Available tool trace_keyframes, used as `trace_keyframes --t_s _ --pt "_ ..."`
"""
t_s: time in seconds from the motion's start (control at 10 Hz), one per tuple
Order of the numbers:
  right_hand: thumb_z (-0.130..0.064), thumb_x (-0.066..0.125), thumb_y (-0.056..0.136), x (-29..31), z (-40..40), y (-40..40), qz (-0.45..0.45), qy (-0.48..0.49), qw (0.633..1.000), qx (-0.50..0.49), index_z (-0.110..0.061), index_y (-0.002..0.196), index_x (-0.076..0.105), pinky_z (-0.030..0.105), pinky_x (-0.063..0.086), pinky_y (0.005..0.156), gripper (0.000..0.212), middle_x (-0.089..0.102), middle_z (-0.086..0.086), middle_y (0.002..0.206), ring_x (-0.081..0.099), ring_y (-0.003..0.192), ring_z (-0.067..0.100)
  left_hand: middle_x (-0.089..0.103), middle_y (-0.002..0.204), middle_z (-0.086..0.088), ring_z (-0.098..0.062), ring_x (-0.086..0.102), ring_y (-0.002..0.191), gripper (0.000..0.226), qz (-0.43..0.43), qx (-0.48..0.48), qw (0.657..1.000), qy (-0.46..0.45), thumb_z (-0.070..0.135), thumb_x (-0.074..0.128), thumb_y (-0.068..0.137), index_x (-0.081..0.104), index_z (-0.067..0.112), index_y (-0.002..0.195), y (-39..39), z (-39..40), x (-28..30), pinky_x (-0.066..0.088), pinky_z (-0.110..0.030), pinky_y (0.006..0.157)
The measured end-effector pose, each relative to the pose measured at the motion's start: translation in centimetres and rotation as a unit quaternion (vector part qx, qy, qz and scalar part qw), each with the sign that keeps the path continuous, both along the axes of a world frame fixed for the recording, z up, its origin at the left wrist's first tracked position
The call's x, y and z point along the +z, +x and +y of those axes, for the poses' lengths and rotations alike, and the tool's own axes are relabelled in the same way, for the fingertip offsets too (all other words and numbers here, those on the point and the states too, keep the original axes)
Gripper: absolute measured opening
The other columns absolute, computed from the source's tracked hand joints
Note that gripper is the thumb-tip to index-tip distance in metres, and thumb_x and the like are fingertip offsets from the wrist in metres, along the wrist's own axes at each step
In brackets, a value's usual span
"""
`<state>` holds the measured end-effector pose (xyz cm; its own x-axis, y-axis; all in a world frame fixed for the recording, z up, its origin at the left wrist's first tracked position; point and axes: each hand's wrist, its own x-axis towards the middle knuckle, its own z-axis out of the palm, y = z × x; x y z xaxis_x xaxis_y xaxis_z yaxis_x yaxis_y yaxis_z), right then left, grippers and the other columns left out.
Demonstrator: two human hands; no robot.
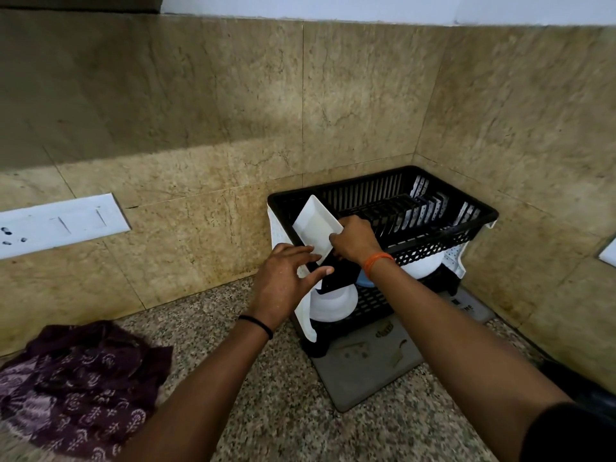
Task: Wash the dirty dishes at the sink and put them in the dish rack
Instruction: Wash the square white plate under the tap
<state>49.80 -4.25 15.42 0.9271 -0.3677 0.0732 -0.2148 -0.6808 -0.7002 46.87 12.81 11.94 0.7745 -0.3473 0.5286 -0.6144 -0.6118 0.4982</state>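
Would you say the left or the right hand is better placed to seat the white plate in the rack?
Right, probably: the right hand already grips the white plate over the dish rack; the left hand only touches its edge.

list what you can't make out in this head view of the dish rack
- Right hand fingers: curled behind the white tray, so its grip is hidden.
- Lower shelf of the rack: both arms and a white liner cover most of it; only parts of white bowls show.
- Sink: outside the frame.
- Mat print: too small to read.
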Motion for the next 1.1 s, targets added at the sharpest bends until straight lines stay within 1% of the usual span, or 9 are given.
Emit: trace_keyframes --t_s 0.1,0.2,0.3,0.4,0.5,0.6,0.8,1.0,1.1 --pt "-0.014 0.059 0.082 -0.5 0.4 -0.2 -0.028 -0.102 0.994 -0.020 0.002 0.103 0.065 0.028 0.050 0.063 0.027 0.066 0.020 0.104 0.066 0.091 0.033 0.069 0.115 0.013 -0.005 0.053 0.108 0.043 0.001 -0.007 1.000 0.002 0.060 0.066 0.076 0.076 0.026 0.101 0.0 0.0 0.0 0.042 -0.015 0.080" --pt "-0.018 0.061 0.084 -0.8 0.6 -0.3 -0.052 -0.169 0.984 -0.016 0.000 0.104 0.064 0.033 0.051 0.069 0.028 0.064 0.017 0.108 0.064 0.095 0.032 0.068 0.117 0.013 -0.005 0.052 0.108 0.045 0.012 -0.011 1.000 0.003 0.061 0.065 0.076 0.076 0.026 0.102 0.2 0.1 0.1 0.042 -0.016 0.082" --pt "-0.025 0.062 0.084 -0.1 0.2 -0.5 -0.031 -0.240 0.970 -0.034 -0.007 0.106 0.064 0.031 0.045 0.065 0.029 0.066 0.012 0.103 0.065 0.093 0.030 0.068 0.117 0.013 -0.005 0.052 0.108 0.046 0.013 -0.013 1.000 0.006 0.063 0.064 0.076 0.076 0.026 0.102 0.2 0.1 0.1 0.043 -0.016 0.083" --pt "-0.023 0.059 0.082 0.2 -0.3 -0.5 -0.027 -0.283 0.957 -0.053 -0.014 0.104 0.067 0.030 0.046 0.064 0.025 0.069 0.009 0.096 0.066 0.089 0.030 0.068 0.116 0.013 -0.004 0.052 0.108 0.046 0.008 -0.013 1.000 0.003 0.062 0.064 0.076 0.076 0.026 0.102 0.2 0.0 0.0 0.043 -0.016 0.083" --pt "-0.020 0.055 0.085 0.2 -0.3 -0.6 -0.027 -0.323 0.944 -0.058 -0.014 0.104 0.068 0.031 0.047 0.065 0.024 0.066 0.009 0.101 0.057 0.102 0.028 0.069 0.115 0.013 -0.004 0.052 0.107 0.044 0.006 -0.010 1.000 -0.002 0.061 0.066 0.076 0.076 0.026 0.101 0.2 0.0 0.0 0.042 -0.015 0.083" --pt "-0.018 0.055 0.087 0.1 -0.4 -0.6 -0.031 -0.333 0.941 -0.055 -0.012 0.105 0.068 0.032 0.043 0.067 0.023 0.057 0.009 0.113 0.049 0.110 0.029 0.069 0.115 0.012 -0.004 0.052 0.107 0.044 0.006 -0.008 1.000 0.001 0.061 0.066 0.076 0.076 0.026 0.101 0.1 0.0 0.0 0.038 -0.013 0.082" --pt "-0.014 0.060 0.083 -0.4 -0.6 -0.7 -0.060 -0.234 0.969 -0.051 -0.013 0.115 0.064 0.035 0.049 0.074 0.032 0.056 0.008 0.118 0.058 0.106 0.029 0.069 0.116 0.012 -0.004 0.052 0.108 0.043 0.008 -0.003 1.000 0.006 0.059 0.067 0.076 0.076 0.026 0.102 -0.1 0.0 0.2 0.037 -0.012 0.083" --pt "-0.030 0.056 0.088 -0.2 -0.8 -2.5 -0.039 -0.264 0.963 -0.032 -0.014 0.120 0.060 0.044 0.049 0.086 0.036 0.054 0.011 0.122 0.050 0.113 0.032 0.068 0.119 0.009 -0.010 0.054 0.112 0.043 -0.008 0.000 0.998 0.065 0.058 0.063 0.081 0.075 0.024 0.105 -0.3 0.1 1.2 0.038 -0.017 0.081" --pt "-0.030 0.057 0.087 0.8 -1.7 -4.9 -0.091 -0.245 0.965 -0.027 -0.015 0.117 0.062 0.045 0.050 0.085 0.034 0.059 0.009 0.116 0.055 0.108 0.032 0.073 0.104 0.003 -0.018 0.054 0.111 0.037 -0.053 0.004 0.993 0.101 0.048 0.066 0.083 0.075 0.019 0.104 -0.8 -0.5 3.0 0.040 -0.025 0.087"
